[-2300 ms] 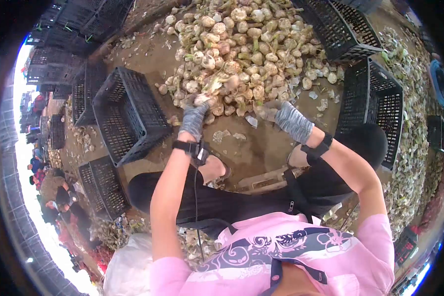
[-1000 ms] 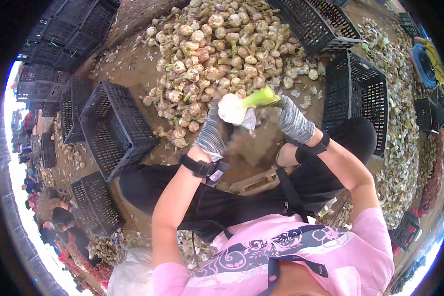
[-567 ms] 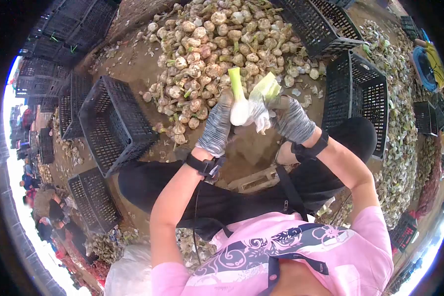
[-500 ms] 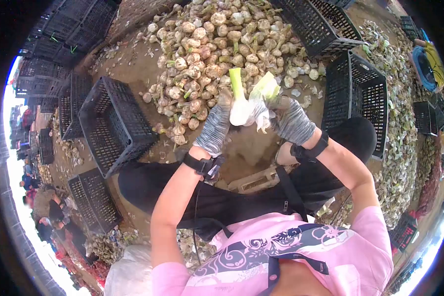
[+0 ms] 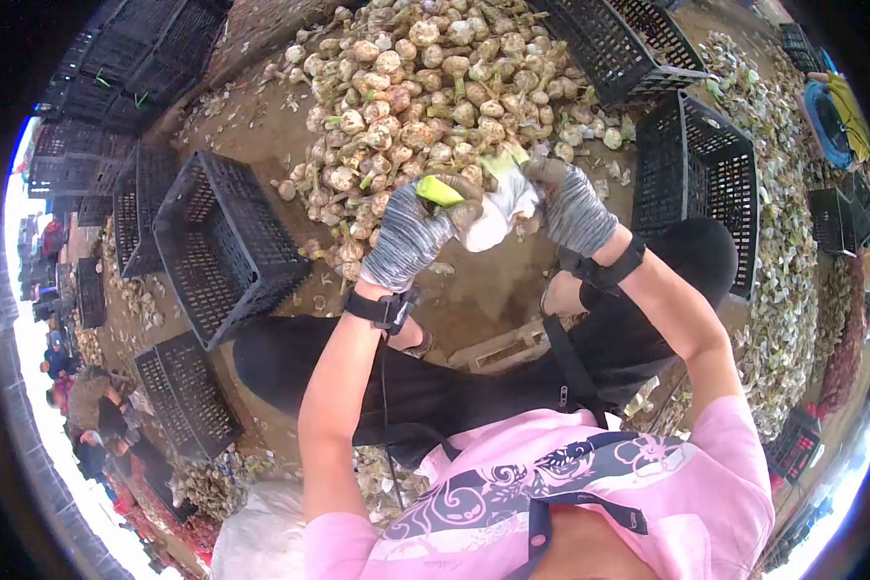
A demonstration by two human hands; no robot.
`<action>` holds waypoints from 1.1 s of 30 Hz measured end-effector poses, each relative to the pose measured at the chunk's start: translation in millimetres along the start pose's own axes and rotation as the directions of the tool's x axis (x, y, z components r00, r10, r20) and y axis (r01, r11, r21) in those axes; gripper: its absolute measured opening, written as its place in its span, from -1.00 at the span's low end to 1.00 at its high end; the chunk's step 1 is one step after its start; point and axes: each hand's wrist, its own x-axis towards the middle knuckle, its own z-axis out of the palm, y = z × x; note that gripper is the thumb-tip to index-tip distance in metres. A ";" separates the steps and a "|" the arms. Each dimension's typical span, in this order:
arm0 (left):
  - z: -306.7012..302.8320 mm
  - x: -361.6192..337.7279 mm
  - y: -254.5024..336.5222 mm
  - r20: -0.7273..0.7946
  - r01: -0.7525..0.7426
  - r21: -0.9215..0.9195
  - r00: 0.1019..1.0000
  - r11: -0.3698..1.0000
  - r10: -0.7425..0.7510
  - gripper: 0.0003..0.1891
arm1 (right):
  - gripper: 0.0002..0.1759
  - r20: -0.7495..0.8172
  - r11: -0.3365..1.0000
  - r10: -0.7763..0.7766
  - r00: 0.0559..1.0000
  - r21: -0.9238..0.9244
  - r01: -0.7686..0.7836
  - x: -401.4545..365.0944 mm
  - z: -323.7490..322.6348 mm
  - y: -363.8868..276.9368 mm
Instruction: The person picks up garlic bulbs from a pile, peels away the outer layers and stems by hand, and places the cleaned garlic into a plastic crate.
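My left hand (image 5: 408,237), in a grey knit glove, grips a white garlic bulb (image 5: 488,227) with a cut green stalk (image 5: 439,190) pointing left. My right hand (image 5: 568,203), also gloved, pinches the loose outer skin (image 5: 517,193) on the bulb's right side. Both hands are held up over the dirt floor, in front of a large heap of unpeeled garlic bulbs (image 5: 425,87).
Black plastic crates stand around: one tilted at the left (image 5: 217,246), one at the right (image 5: 696,184), another beyond the heap (image 5: 614,48), more stacked at the far left. Garlic skins pile up along the right (image 5: 793,280). Other people sit at the lower left (image 5: 97,406).
I picked a bulb from the heap and lifted it. Its stalk pointed up half a second ago; now the bulb is turned so the stalk points left, and my right hand pulls at the skin.
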 end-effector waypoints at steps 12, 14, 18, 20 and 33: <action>-8.0 -5.0 -23.6 0.008 0.053 -0.887 0.995 0.459 -0.098 -0.65 | -0.66 0.331 0.748 0.478 0.814 -0.638 -0.180 -24.7 30.6 11.4; -18.8 -0.5 -17.2 0.144 0.148 -0.965 0.989 0.217 -0.034 -0.59 | -0.62 0.518 0.733 0.440 0.733 -0.679 0.040 -37.9 37.9 3.6; -17.6 0.8 -19.4 0.041 0.093 -0.966 0.976 0.240 -0.216 -0.59 | -0.58 0.433 0.316 0.462 0.774 -0.896 0.313 -25.2 40.0 -22.1; -20.3 1.2 -25.1 -0.030 0.059 -0.907 0.978 0.416 -0.204 -0.60 | -0.56 0.382 0.131 0.325 0.865 -0.924 0.359 -8.3 22.7 -14.0; -9.8 -11.8 -6.9 -0.193 -0.052 -0.638 0.977 0.768 -0.094 -0.65 | -0.53 -0.093 0.926 -0.091 0.991 -0.375 0.049 1.9 22.4 38.9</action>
